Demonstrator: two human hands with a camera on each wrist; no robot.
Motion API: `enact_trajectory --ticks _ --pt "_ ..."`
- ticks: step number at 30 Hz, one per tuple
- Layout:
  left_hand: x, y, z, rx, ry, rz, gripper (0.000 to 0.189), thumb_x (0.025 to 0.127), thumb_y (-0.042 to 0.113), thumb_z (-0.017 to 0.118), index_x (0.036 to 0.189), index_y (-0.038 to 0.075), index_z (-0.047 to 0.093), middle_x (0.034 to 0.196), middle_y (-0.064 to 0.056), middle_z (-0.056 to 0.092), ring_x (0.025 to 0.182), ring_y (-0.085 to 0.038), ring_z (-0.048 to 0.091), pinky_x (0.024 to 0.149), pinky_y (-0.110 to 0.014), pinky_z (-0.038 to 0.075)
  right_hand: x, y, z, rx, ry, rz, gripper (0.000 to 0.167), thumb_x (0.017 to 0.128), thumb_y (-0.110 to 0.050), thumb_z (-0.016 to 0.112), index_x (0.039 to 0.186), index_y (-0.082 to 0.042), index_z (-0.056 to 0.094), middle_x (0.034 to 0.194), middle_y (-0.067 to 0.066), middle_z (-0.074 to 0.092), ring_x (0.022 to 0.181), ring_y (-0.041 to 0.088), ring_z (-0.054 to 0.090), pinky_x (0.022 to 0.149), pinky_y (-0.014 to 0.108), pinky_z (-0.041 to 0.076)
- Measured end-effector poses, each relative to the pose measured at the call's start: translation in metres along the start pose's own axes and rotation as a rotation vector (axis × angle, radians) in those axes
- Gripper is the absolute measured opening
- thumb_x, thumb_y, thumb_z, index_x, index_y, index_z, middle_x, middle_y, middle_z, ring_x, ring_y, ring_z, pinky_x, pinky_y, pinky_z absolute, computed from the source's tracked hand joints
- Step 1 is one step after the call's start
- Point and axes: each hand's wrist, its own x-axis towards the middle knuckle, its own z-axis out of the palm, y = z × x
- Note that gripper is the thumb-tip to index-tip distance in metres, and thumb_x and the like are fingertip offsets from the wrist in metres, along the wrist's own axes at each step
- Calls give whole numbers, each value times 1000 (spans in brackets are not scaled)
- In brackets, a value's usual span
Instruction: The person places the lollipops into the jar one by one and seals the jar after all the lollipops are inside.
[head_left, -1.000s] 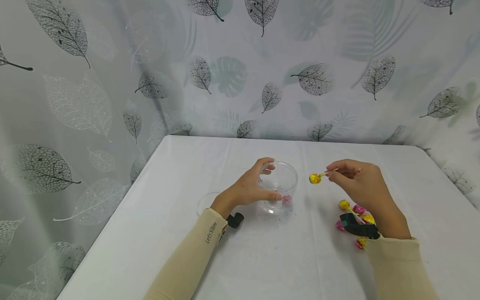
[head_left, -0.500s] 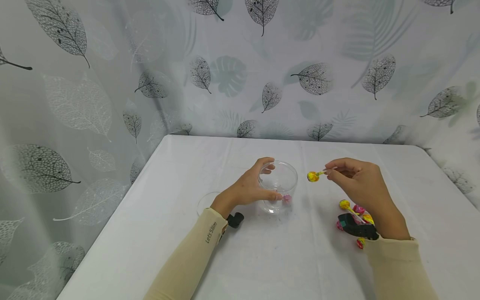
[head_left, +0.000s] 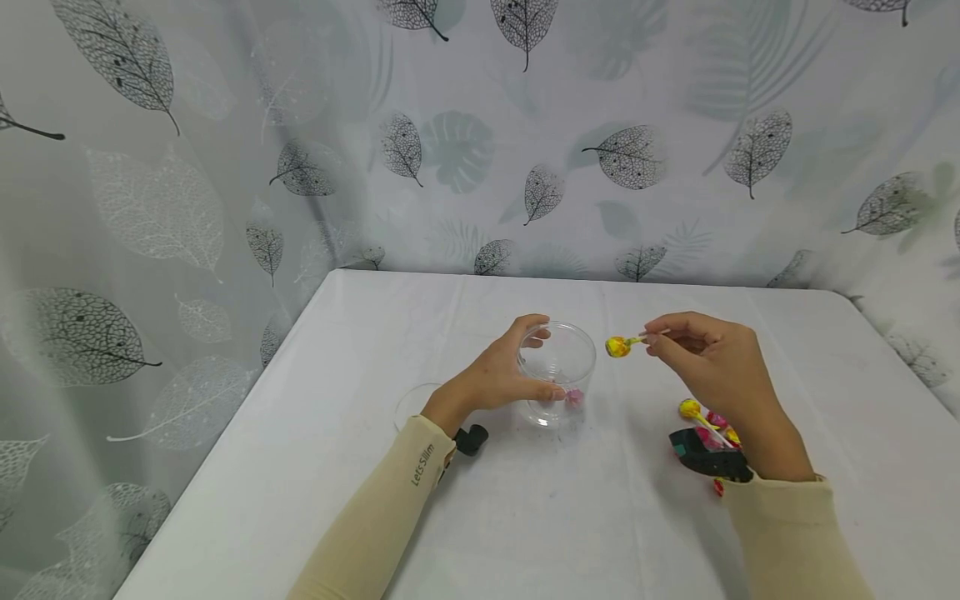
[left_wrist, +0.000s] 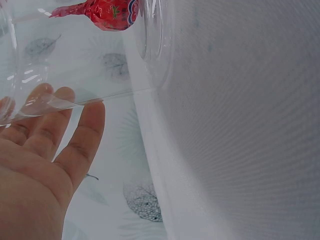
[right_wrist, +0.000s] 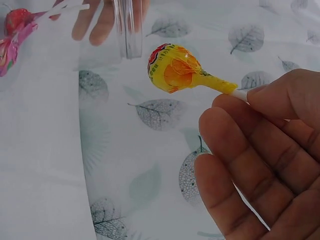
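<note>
My left hand point(head_left: 498, 371) grips a clear plastic jar point(head_left: 558, 358) around its side, thumb in front and fingers behind. The jar stands upright on the table with its top uncovered. Inside lie a red lollipop point(left_wrist: 112, 14) and a pink one point(right_wrist: 7, 54), low near the bottom. To the right, my right hand point(head_left: 708, 358) pinches the white stick of a yellow lollipop point(right_wrist: 175, 69) between thumb and index finger. That lollipop's wrapped head points left, just right of the jar's rim and above the table.
Several yellow, pink and red lollipops point(head_left: 690, 408) lie on the white-covered table point(head_left: 555, 533), partly hidden under the right wrist's black camera point(head_left: 708, 458). A clear round lid point(head_left: 405, 404) lies behind the left wrist. A leaf-print curtain point(head_left: 457, 150) hangs behind the table.
My right hand has moved slightly left and up, bringing the yellow lollipop closer to the jar's rim. My left hand and the jar have stayed in place.
</note>
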Motion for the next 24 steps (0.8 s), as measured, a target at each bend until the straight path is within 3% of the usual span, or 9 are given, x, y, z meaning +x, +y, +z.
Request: enact_trajectory --ticks 5,13,24 --pt "0 0 0 6 2 -5 102 78 46 92 158 36 29 153 13 49 142 -9 45 113 -54 42 -1 -5 2 27 14 -11 12 98 -6 70 105 -4 78 95 11 78 78 -7 70 72 10 53" --pt "0 2 0 5 3 -5 102 78 45 92 158 36 28 153 13 48 143 -9 45 112 -55 43 0 -10 10 117 7 -63 12 96 1 69 104 -2 78 95 -4 77 79 -2 72 75 11 54" --pt "0 3 0 -9 5 -10 103 77 44 93 158 36 29 153 12 49 143 -11 45 112 -55 42 -2 -13 25 122 -36 -88 16 95 5 68 106 -2 78 97 13 78 79 -2 72 71 12 55"
